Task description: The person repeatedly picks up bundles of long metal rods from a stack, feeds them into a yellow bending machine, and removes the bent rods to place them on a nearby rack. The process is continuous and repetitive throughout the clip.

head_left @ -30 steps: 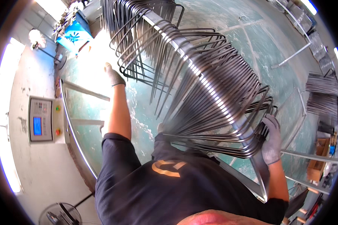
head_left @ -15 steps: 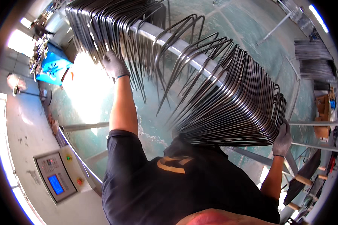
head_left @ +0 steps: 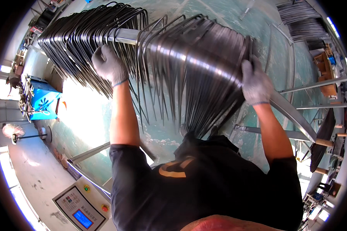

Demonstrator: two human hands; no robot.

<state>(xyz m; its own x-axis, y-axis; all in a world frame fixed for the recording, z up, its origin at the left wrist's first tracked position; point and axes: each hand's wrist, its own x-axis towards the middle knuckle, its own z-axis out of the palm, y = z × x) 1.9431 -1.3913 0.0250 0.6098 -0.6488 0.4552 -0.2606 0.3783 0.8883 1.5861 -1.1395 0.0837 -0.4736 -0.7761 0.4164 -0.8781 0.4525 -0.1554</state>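
Note:
Many dark metal rods, each bent into a long hook or U shape, hang in a row over a grey metal beam (head_left: 124, 35). The left-hand bunch of bent metal rods (head_left: 71, 40) is packed tight. Beside it, my gloved left hand (head_left: 110, 67) has its fingers curled in at the rods' bends. The right-hand bunch of bent metal rods (head_left: 204, 73) is smeared by motion. At its right end my gloved right hand (head_left: 257, 84) presses against the outermost rods, fingers stretched upward and apart. A few rods hang loosely spaced between the bunches.
A control panel (head_left: 79, 208) with a blue screen and buttons stands at the lower left. A blue machine (head_left: 44, 101) is at the far left. Grey metal bars (head_left: 316, 85) cross the right side. Another stack of rods (head_left: 302, 19) lies at the far right.
My right hand has moved left and away from me, and the right-hand bunch has shifted left with its rods now hanging more steeply. My view has turned somewhat to the right.

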